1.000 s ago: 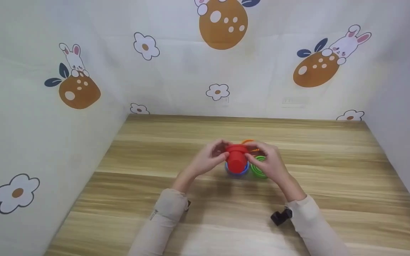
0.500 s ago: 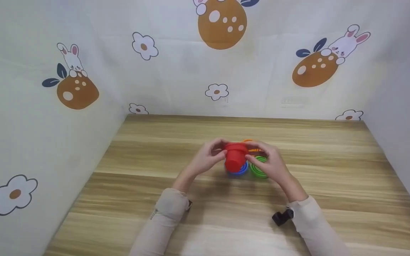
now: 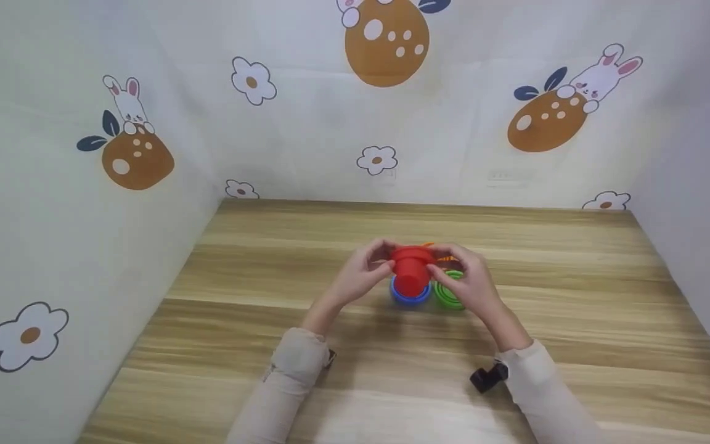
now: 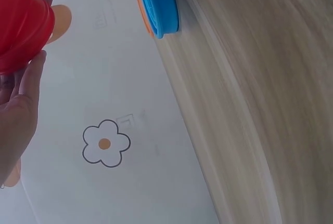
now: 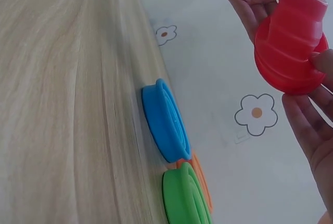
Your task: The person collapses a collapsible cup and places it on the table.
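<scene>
Both hands grip a red collapsible cup point(image 3: 412, 272) above the table, one at each side of its wide rim. My left hand point(image 3: 360, 274) pinches it between thumb and fingers, and my right hand point(image 3: 467, 277) does likewise. The narrow end tilts toward the head camera. In the right wrist view the red cup point(image 5: 296, 37) is partly drawn out, bent to one side, with stepped walls. Only part of the red cup point(image 4: 23, 26) shows in the left wrist view, with the left hand's thumb at its rim.
Behind and below the red cup, a blue collapsed cup point(image 5: 161, 120) lies flat on the wood-patterned table point(image 3: 219, 345). A green one point(image 5: 179, 195) lies beside it, and an orange one point(image 3: 447, 258) is partly hidden behind the right hand. Patterned cloth walls point(image 3: 306, 135) enclose the table.
The cup's narrow end swung slightly left half a second ago and is back toward the middle now. Both hands keep their grip in nearly the same place.
</scene>
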`<state>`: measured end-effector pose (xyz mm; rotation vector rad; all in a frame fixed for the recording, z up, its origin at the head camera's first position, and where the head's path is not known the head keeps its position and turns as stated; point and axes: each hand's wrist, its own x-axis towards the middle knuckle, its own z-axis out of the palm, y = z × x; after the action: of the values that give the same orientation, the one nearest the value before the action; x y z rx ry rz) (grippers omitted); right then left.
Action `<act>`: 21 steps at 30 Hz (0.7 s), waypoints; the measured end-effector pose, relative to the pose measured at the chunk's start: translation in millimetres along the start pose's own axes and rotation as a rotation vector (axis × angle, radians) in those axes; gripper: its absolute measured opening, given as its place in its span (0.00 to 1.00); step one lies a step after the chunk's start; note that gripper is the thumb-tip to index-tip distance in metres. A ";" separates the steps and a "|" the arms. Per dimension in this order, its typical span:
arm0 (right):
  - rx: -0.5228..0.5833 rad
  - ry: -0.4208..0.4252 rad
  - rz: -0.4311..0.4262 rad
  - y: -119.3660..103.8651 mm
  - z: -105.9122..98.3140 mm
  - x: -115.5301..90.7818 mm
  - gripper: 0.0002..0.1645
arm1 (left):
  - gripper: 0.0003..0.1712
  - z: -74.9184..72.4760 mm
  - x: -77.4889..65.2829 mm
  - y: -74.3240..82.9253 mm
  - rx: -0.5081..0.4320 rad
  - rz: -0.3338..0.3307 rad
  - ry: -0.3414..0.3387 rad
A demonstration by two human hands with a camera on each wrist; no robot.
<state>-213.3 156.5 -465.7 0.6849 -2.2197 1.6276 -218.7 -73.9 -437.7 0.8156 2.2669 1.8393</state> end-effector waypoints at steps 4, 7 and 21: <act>-0.065 0.014 -0.054 -2.1 0.3 -0.1 0.16 | 0.17 0.7 -0.1 0.4 0.040 -0.013 -0.019; -0.122 0.018 -0.119 -3.2 0.0 0.3 0.17 | 0.17 2.2 0.3 2.2 0.080 -0.031 -0.050; -0.079 -0.030 -0.088 -3.8 -1.7 -2.0 0.21 | 0.16 5.4 0.7 5.6 0.058 -0.041 -0.052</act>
<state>-209.7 157.5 -463.2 0.7790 -2.2280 1.4889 -215.2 -68.1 -433.7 0.8090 2.2967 1.7222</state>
